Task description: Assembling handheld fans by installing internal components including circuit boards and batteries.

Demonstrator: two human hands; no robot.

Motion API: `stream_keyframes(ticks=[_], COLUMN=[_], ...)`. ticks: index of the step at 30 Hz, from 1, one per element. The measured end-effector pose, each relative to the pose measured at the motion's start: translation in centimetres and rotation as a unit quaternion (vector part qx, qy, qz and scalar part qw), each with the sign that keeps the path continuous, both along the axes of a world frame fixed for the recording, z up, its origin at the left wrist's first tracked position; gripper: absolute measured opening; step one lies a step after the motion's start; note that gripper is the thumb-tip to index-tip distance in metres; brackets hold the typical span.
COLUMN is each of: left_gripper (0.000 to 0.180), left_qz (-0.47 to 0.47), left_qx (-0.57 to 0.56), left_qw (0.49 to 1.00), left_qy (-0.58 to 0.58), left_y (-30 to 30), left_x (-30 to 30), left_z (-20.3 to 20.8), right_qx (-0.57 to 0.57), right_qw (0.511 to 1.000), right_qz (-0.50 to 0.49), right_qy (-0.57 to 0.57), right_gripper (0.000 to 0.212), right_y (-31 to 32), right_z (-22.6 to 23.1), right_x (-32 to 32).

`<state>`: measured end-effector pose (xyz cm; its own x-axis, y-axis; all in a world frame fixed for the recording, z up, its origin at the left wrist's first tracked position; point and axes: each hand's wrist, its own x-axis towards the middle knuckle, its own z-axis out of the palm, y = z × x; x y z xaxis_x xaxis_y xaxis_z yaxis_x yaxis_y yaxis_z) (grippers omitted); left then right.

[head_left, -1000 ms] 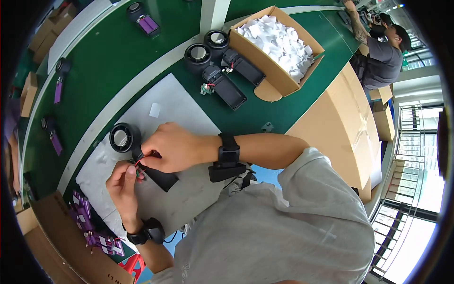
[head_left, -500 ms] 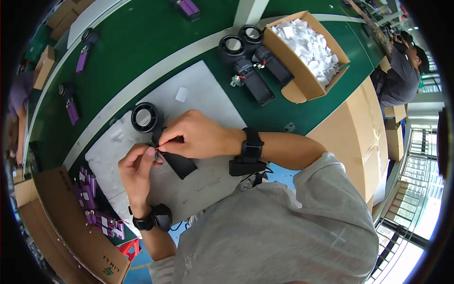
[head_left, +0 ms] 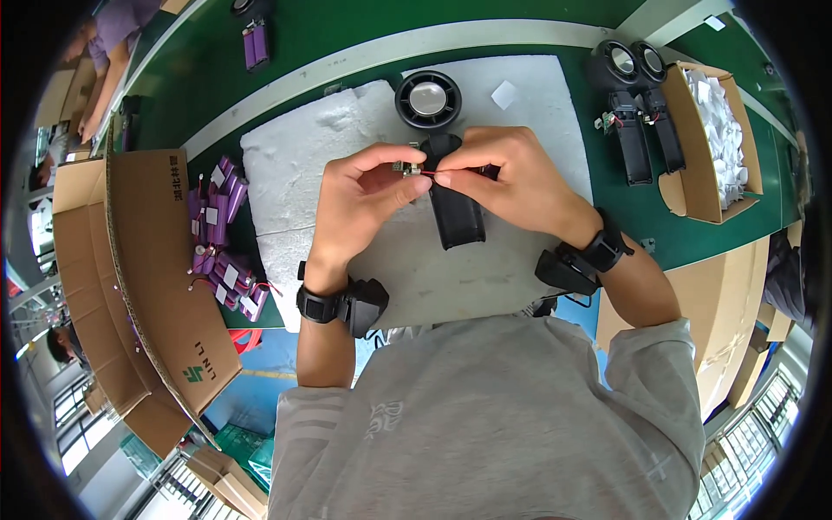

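Note:
My left hand [head_left: 355, 199] pinches a small circuit board [head_left: 404, 167] between thumb and fingertips. Against it, my right hand [head_left: 524, 178] grips a thin red wire [head_left: 430, 172] between thumb and forefinger, its tip close to the board. Beneath both hands lies a black handheld fan body: its round head [head_left: 428, 99] with a silver centre points away from me, and its open handle shell [head_left: 458, 217] extends towards me. My fingers cover the part where head and handle join. The wire's exact contact with the board is too small to make out.
The fan lies on a white foam mat [head_left: 295, 165]. Several purple battery packs [head_left: 230, 195] with wires are heaped left, beside a cardboard box [head_left: 165, 260]. At right stand two more black fan bodies [head_left: 628, 130] and a box of white paper pieces [head_left: 719, 139]. Another person's arm [head_left: 108, 82] shows far left.
The view has swung so the mat sits more centrally. Both hands have stayed together over the fan, still holding board and wire, with the board now lifted more plainly into sight.

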<state>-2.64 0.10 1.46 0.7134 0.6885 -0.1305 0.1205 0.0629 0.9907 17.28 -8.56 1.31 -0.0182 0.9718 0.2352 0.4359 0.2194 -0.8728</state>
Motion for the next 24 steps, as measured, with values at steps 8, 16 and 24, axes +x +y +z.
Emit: stream_keyframes(ticks=[8,16,24], left_gripper=[0.039,0.036,0.034], left_qz=[-0.033,-0.002,0.011], left_qx=[-0.047,-0.036,-0.004], left_qw=[0.998,0.997,0.997], left_qy=[-0.03,-0.063,-0.075], left_y=[0.5,-0.07,-0.33], left_x=[-0.19,0.1,0.33], left_z=[-0.32,-0.42,-0.54], right_qx=[0.019,0.007,-0.004], right_qw=[0.999,0.999,1.0], right_qz=[0.018,0.004,0.005], right_qy=[-0.028,-0.031,-0.01], right_gripper=[0.007,0.006,0.006], right_y=[-0.16,-0.35,-0.3], right_z=[-0.6,-0.37,-0.04], right_x=[-0.03,-0.04,0.3])
